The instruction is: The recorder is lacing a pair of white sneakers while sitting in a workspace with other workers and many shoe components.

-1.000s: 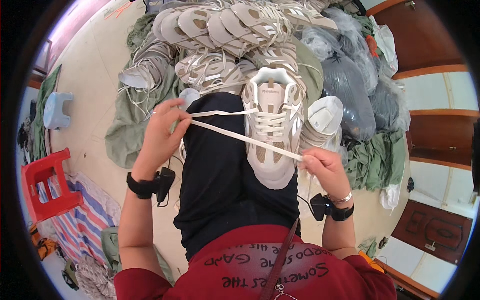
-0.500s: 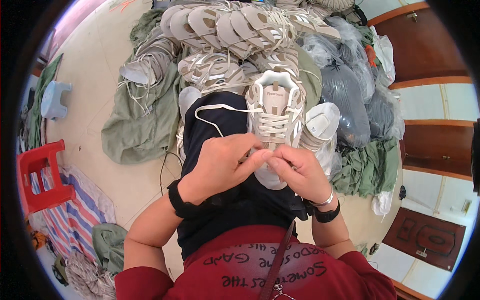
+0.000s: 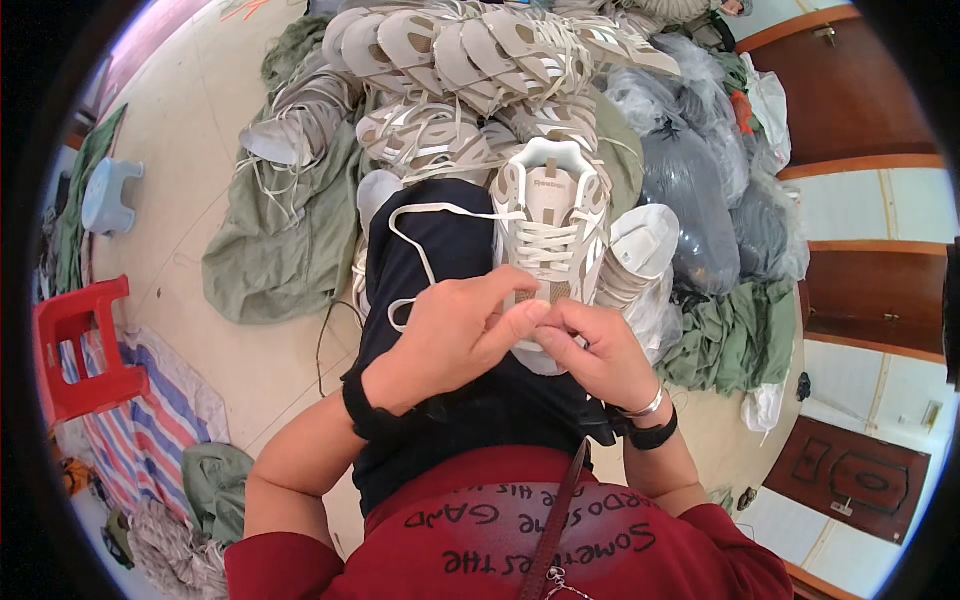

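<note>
Sneaker under both hands' fingers, heel end beyond.

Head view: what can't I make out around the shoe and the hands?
- Head view: whatever is between the fingertips of the left hand and right hand; the fingers hide it.
- Head view: part of the shoe's toe; the hands cover it.
- Head view: the shoe's sole; its upper hides it.
- Head view: the dark plastic bag's contents; the plastic obscures them.
</note>
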`<state>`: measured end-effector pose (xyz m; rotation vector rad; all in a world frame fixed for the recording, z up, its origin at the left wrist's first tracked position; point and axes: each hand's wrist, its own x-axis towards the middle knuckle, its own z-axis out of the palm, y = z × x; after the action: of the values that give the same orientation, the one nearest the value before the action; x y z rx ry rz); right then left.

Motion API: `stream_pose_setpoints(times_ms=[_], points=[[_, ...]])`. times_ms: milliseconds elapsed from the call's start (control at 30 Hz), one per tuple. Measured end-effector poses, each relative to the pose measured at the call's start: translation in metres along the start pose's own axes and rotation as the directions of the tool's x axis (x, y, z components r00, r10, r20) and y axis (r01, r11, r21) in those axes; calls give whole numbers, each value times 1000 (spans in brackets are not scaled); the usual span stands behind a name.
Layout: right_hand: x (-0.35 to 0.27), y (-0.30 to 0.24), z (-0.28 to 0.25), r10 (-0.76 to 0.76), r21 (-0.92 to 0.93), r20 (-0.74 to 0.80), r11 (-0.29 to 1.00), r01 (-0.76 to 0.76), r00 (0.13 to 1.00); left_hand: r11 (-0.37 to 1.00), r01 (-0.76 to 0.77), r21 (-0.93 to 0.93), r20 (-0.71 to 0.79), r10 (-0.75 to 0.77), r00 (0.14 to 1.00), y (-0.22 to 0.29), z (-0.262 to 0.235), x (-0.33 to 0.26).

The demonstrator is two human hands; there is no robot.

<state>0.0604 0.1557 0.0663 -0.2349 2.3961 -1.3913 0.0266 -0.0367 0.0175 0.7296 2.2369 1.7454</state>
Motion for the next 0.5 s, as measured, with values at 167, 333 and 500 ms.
stream_pose_setpoints(times_ms=[167,333,500], points=[[0,1,10,41,66,-27,997,-39,999,999,-35,-9,4,35,999,-2,4,-2],[5,11,10,1,261,-203,964,53,979,974,106,-198,42,-100,994,-1,-1,0],[8,8,9,6,363,-259,927,92,966,955,160,-251,93,-141,986,3,-7,1]])
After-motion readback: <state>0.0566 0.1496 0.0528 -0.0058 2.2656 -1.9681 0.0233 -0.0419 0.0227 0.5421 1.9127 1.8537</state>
